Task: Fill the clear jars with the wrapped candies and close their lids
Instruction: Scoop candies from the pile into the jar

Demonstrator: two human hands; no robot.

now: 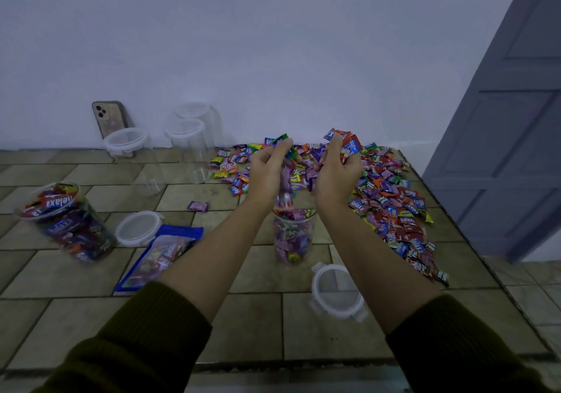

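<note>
Now half-full open clear jar [293, 236]

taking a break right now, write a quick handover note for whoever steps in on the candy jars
Left hand: holds a fistful of candies above the middle jar, some dropping in.
Right hand: grips another fistful beside it.
Middle jar: open, nearly full; its lid lies loose on the table, nearer the camera.
Left jar: full, not lidded; a second lid lies beside it.
Three empty jars at the back wall; candy pile on the right.
Done: one jar filled, neither candy jar closed.
Left: top up the middle jar, close both, fill the three.
</note>
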